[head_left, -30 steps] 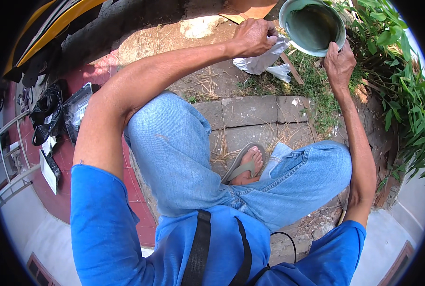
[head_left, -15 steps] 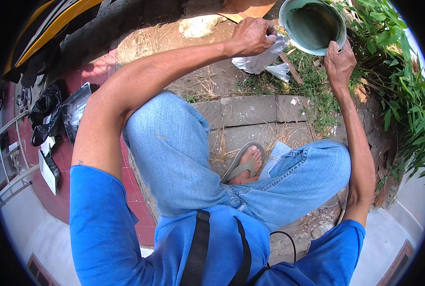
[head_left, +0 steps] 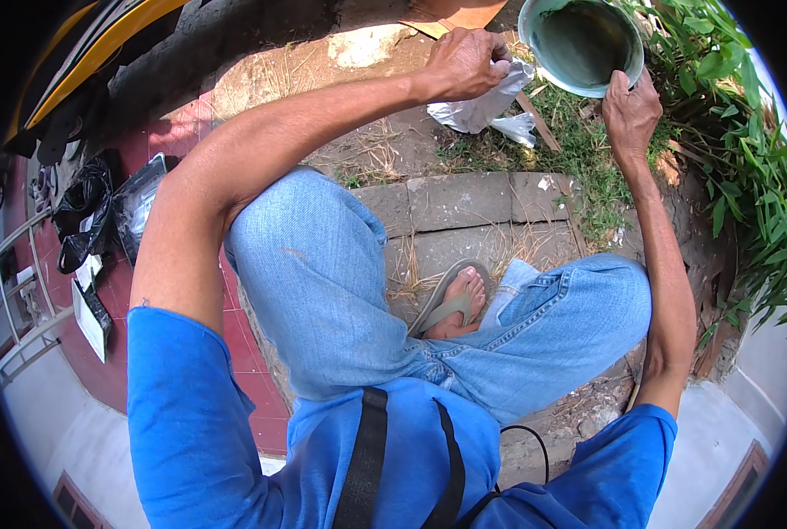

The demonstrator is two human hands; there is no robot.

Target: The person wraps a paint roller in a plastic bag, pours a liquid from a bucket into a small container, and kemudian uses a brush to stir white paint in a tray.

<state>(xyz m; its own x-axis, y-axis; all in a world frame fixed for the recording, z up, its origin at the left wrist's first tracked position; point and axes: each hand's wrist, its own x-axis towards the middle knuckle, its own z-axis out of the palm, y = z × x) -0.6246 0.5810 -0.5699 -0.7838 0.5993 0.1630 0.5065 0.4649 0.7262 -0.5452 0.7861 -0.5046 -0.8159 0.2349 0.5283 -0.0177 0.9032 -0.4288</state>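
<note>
Bowl [head_left: 552, 62] slightly rightward — right fingers [head_left: 618, 85] tight on rim [head_left: 573, 87], left [head_left: 497, 55] curled over white plastic [head_left: 471, 115], hold unclear.

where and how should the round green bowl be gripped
I'd pinch the green bowl by its rim, from the near right side, where the right hand holds it. The bowl is tilted, its round mouth toward the person, so that thin edge seems easy to reach, and no handle shows.
</note>
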